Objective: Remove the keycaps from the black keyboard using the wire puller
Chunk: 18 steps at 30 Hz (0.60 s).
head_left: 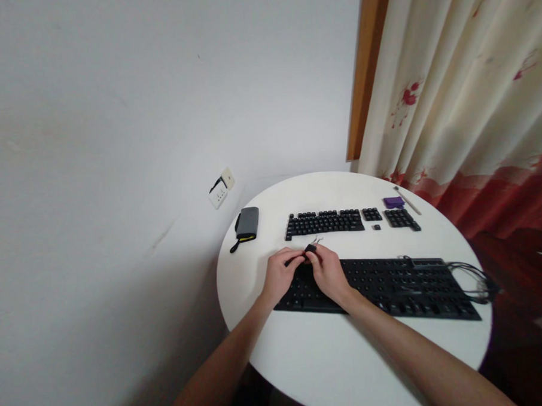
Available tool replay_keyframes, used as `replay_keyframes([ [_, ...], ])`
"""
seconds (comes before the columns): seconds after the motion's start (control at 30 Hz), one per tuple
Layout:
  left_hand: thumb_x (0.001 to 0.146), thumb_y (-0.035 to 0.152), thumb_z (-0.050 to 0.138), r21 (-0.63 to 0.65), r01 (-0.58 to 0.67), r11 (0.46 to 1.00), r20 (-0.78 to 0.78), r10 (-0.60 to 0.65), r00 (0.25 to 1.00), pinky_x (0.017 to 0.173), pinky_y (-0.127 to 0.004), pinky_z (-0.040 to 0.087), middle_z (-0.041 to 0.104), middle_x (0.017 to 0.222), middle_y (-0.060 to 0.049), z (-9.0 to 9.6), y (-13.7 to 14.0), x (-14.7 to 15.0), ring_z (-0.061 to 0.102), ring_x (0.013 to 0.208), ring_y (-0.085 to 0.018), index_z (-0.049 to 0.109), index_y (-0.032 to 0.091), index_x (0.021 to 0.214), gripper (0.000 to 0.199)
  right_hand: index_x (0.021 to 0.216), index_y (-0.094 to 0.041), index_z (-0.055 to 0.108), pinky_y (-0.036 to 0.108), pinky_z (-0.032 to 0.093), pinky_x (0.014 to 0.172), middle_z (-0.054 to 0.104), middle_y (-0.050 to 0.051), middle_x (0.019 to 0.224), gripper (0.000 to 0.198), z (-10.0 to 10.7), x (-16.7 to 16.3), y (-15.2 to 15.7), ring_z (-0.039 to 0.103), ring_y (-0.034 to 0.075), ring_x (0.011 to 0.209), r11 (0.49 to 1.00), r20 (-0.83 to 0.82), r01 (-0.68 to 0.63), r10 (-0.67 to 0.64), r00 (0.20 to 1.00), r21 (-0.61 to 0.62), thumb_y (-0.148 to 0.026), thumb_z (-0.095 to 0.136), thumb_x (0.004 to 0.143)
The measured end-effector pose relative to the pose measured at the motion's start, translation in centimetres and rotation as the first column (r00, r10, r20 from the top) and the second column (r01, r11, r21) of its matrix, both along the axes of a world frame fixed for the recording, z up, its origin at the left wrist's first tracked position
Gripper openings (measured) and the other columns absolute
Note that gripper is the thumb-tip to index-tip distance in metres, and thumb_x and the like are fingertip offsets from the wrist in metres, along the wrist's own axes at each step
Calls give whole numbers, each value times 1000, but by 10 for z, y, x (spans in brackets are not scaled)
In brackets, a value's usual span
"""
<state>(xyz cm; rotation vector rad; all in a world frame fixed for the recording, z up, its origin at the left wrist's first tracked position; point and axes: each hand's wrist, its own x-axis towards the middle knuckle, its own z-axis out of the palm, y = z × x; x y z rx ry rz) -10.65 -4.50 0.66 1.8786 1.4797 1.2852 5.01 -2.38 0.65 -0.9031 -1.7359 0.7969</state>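
Over the left part of a black keyboard base [368, 282], from which the keys have been taken off, both hands meet with fingers pinched. My right hand [330, 275] is closed on a small black piece with thin wire prongs sticking up, which looks like a keycap puller [309, 248]. Touching it, my left hand [281, 274] is closed with thumb and forefinger around a small dark piece, too small to name. Beyond the hands, loose black keycaps [323, 223] lie grouped in rows as on a keyboard. One single keycap [377, 227] sits apart from the groups.
A grey pouch [247, 222] with a black loop lies at the table's left. At the far right are a purple cloth [394, 202] and a thin brush [408, 200]. A coiled cable [476, 284] rests at the round white table's [300, 357] right edge. A wall stands close left.
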Motion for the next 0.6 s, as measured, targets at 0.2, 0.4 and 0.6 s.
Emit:
replay_keyframes([
  [0.2,87,22,64,41,0,999,7,0,1000,83,-32,56,70,98,-5,-5,-4,4,66,88,-18,72,21,104,18,81,-18,62,28,45,65,66,5,75,26,-6,-2,3,58,20,68,991,-85,33,-43,995,-126,-34,46,94],
  [0.4,90,19,61,156,44,987,-135,-22,991,91,-35,54,64,107,-5,-2,-9,3,62,97,-18,66,23,112,23,80,-18,64,29,49,65,68,6,74,29,-8,-3,6,61,21,68,979,-149,38,-69,986,-199,-40,50,92],
  [0.6,94,20,55,202,108,973,-236,-59,970,91,-34,53,61,104,-6,3,-12,0,61,100,-18,67,23,105,17,74,-17,63,30,52,62,66,5,69,32,-6,-3,6,61,19,63,960,-233,-8,-60,971,-280,-45,56,88],
])
